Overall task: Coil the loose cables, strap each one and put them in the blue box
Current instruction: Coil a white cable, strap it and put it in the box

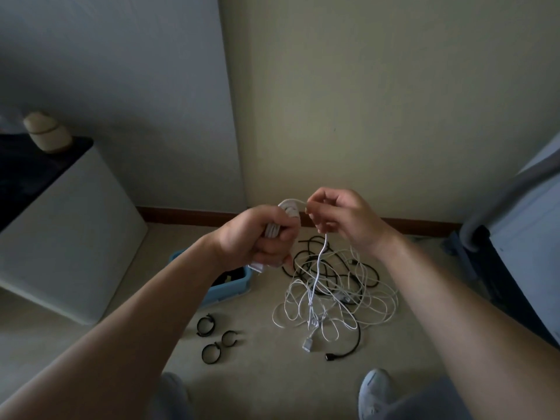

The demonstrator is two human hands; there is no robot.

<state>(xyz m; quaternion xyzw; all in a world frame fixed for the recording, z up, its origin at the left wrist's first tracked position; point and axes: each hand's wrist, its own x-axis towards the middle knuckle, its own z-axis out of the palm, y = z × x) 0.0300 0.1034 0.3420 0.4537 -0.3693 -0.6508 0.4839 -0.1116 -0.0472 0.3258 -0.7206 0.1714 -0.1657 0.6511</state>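
Three black straps (209,325) are lying looped on the floor at lower left, near to hand, probably staged for the strapping step. Just above them the blue box (235,284) is sitting open-topped. The left forearm is covering much of it, and something dark inside is not identifiable. Left hand (257,234) is clamping fingers and thumb round the white coil (289,207), likely keeping the finished loops from springing apart. Right hand (342,219) is pinching the white cable (321,259) at the fingertips, probably feeding the next loop onto the bundle. The free run is hanging down into the cable pile (333,294), where white and black strands are tangling on the floor, count indeterminate. Far right, a blue-grey object is being cut off by the frame edge.
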